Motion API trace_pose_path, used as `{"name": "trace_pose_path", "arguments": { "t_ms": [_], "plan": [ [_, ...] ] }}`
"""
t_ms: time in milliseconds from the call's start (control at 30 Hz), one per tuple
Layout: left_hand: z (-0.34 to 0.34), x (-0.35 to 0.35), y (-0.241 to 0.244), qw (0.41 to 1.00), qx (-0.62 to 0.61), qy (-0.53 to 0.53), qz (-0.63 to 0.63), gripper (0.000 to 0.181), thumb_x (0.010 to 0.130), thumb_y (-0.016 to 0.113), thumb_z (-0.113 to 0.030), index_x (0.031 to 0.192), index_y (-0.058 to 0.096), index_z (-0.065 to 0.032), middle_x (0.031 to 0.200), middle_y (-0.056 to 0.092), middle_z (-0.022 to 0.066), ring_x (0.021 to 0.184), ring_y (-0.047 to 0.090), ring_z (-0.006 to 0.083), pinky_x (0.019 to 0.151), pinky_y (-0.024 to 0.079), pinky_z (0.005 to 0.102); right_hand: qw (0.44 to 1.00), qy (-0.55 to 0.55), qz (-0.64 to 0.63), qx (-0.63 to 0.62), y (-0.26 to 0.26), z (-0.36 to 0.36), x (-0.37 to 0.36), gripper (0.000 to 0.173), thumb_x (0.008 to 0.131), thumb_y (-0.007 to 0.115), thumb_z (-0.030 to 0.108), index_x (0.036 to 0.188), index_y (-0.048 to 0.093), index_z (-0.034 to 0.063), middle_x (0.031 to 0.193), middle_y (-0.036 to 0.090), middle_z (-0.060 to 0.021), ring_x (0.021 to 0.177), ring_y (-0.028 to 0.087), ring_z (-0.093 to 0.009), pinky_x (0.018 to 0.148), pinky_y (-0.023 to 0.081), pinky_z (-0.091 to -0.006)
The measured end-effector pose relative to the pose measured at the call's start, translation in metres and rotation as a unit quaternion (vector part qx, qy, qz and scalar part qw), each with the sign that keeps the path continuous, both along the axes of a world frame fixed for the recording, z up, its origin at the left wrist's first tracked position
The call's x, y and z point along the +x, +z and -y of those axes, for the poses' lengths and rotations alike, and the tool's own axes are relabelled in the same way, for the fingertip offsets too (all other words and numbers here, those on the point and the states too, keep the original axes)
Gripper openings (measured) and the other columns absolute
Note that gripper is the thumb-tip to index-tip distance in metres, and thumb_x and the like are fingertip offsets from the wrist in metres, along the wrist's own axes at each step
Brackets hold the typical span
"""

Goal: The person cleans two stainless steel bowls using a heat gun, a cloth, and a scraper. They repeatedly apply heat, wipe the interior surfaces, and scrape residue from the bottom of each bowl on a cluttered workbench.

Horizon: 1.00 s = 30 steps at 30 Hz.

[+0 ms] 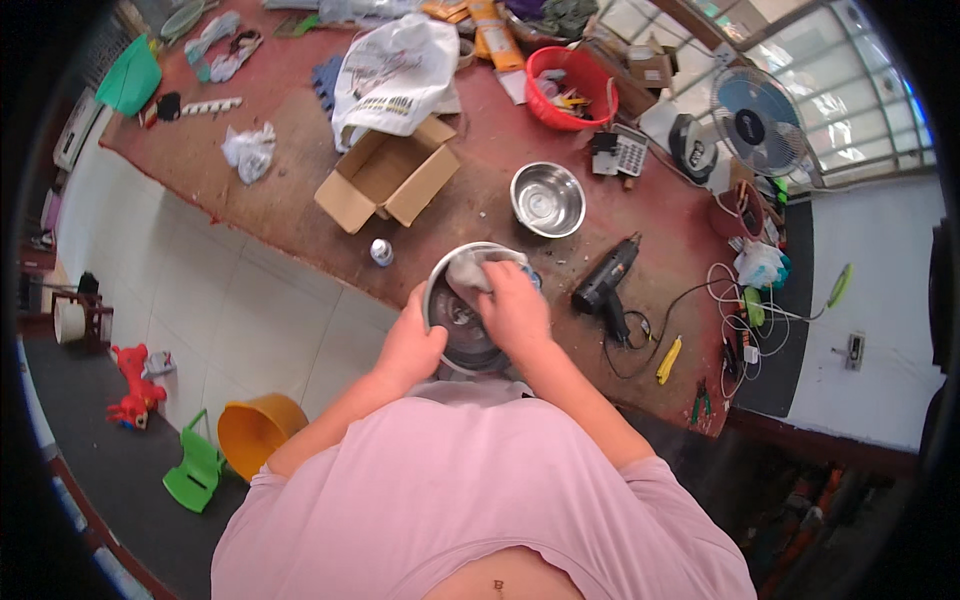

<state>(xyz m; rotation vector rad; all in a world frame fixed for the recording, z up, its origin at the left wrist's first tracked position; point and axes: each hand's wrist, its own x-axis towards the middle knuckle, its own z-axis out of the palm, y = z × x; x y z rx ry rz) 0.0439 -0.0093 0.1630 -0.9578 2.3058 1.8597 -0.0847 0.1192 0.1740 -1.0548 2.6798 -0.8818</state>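
A round metal basin (459, 352) is tilted at the table's near edge, close to my body. My left hand (415, 337) grips its left rim, thumb inside. A pale, crumpled cloth (469, 270) is bunched under the fingers of my right hand (511, 304), against the basin's upper inner wall; the fingertips are partly hidden. Just beyond, to the right, stands a stainless steel bowl (547, 200). A small capped bottle (381, 253) is to the basin's left, and a black heat gun (606, 285) lies to its right.
An open cardboard box (386, 176) and a white plastic bag (397, 71) sit farther back on the table (300, 202). At the right are a red basket (570, 88), a calculator (628, 154), a fan (756, 124), a yellow utility knife (669, 361), green-handled pliers (700, 403) and tangled cables.
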Motion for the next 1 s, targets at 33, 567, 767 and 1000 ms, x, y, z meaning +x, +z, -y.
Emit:
{"name": "trace_pose_path", "arguments": {
  "t_ms": [33,567,767,1000],
  "plan": [
    [-0.01,-0.004,0.005,0.999,-0.011,0.006,-0.052,0.06,0.082,0.05,-0.008,0.141,0.039,-0.0052,0.119,0.06,0.023,0.109,0.061,0.0354,0.092,0.049,0.0413,0.999,-0.019,0.025,0.028,-0.013,0.003,0.0,0.023,0.08,0.064,0.008,0.102,0.06,0.0044,0.098,0.062,-0.0171,0.094,0.06,-0.039,0.077,0.051,-0.0455],
    [-0.069,-0.016,0.074,0.997,-0.016,0.046,-0.052,0.063,0.082,0.049,-0.006,0.143,0.037,-0.0039,0.124,0.059,0.0253,0.117,0.058,0.0373,0.1,0.044,0.0406,0.963,-0.108,-0.126,-0.215,0.07,-0.124,-0.045,0.037,0.071,0.066,-0.005,0.105,0.059,0.0088,0.099,0.057,-0.0149,0.093,0.06,-0.037,0.079,0.05,-0.0428],
    [-0.037,0.002,0.084,0.99,0.058,0.113,-0.068,0.053,0.081,0.05,-0.008,0.133,0.052,0.0006,0.112,0.066,0.0175,0.104,0.064,0.0239,0.09,0.049,0.0344,0.985,-0.123,-0.025,-0.115,-0.006,-0.179,-0.088,0.03,0.074,0.068,0.004,0.104,0.061,0.0038,0.101,0.059,-0.0165,0.095,0.06,-0.038,0.085,0.049,-0.0432],
    [-0.052,0.007,0.142,0.991,0.026,0.129,0.039,0.048,0.084,0.046,-0.014,0.13,0.054,-0.0031,0.103,0.068,0.0191,0.097,0.067,0.0277,0.085,0.051,0.0389,0.984,-0.033,-0.011,-0.176,0.072,-0.129,-0.057,0.016,0.08,0.075,0.018,0.087,0.068,0.0048,0.081,0.065,-0.0094,0.08,0.064,-0.028,0.069,0.05,-0.0368]
  ]
}}
